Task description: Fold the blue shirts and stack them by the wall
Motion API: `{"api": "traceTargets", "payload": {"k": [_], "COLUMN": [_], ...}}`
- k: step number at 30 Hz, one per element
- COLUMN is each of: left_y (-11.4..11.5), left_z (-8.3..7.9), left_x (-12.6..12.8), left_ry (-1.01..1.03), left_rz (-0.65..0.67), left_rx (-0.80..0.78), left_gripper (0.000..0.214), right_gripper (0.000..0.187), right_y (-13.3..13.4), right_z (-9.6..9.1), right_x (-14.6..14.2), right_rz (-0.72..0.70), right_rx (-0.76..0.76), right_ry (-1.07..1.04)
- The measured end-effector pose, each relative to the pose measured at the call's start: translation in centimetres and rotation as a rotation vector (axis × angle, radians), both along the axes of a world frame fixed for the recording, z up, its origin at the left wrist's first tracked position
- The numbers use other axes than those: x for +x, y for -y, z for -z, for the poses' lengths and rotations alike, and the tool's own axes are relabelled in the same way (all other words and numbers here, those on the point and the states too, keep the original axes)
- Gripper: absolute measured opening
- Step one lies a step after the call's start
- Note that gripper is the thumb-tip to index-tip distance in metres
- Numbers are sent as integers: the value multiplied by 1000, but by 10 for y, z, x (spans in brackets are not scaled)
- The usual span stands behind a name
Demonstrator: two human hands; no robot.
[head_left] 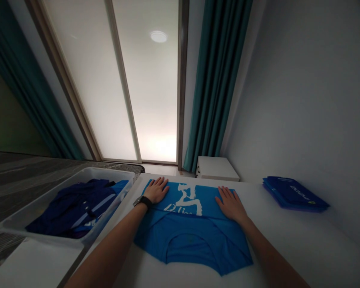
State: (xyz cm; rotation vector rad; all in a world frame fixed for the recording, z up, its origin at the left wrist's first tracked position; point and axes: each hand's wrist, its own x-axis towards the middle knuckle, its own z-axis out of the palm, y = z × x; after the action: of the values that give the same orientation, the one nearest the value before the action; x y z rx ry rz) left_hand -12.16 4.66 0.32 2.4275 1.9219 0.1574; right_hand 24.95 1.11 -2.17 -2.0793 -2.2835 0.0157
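Note:
A bright blue T-shirt point(192, 236) with white lettering lies on the white table point(276, 240), its neckline toward me and its far part folded over. My left hand point(156, 190), with a dark watch at the wrist, rests flat on the shirt's far left corner, fingers stretched out. Flat on the far right part of the shirt lies my right hand point(231, 204), its fingers slightly spread. Neither hand grips the cloth.
At the left stands a translucent plastic bin point(91, 173) with dark blue clothes point(75, 204) in it. A stack of folded blue clothes point(294, 194) sits on the table's right side, near the wall. Beyond the table are a white cabinet point(217, 168) and a teal curtain point(216, 88).

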Motion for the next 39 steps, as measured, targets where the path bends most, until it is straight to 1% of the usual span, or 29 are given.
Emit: {"api": "traceTargets", "payload": {"k": [4,12,18,24,28,31,33,36,39], "left_y": [-1,5,7,7,10,23,38,70,107], "left_z": [1,-3,-6,-7,-13,-19,-23,-27,-31], "left_x": [1,5,6,6,11,25,39,62,76], "left_ry": [7,15,2,-6,-9,-3,8,46,71], "left_rz": [9,-1,-22,-32,-12,34,92,232,349], "left_rx": [5,34,11,0,30,56,66,60,81], "left_gripper": [58,57,58,57,55,55,56,59,59], "right_gripper": [70,69,69,68,65,63,64,65,64], "right_y": [0,-2,-6,-11,-11,-5,5,31,67], "right_z": [0,3,-2,-2,-9,-19,-26,-33,-37], "right_x": [0,0,1,2,0,-6,-14,-30,-43], "right_rz": [5,1,-17,-33,-47,-72,-115,-222,-319], "right_rx": [6,10,-10,-12,-21,-17,-5,7,33], "right_ry": [2,-1,5,-5,-18,-27,-36,-65,-90]}}
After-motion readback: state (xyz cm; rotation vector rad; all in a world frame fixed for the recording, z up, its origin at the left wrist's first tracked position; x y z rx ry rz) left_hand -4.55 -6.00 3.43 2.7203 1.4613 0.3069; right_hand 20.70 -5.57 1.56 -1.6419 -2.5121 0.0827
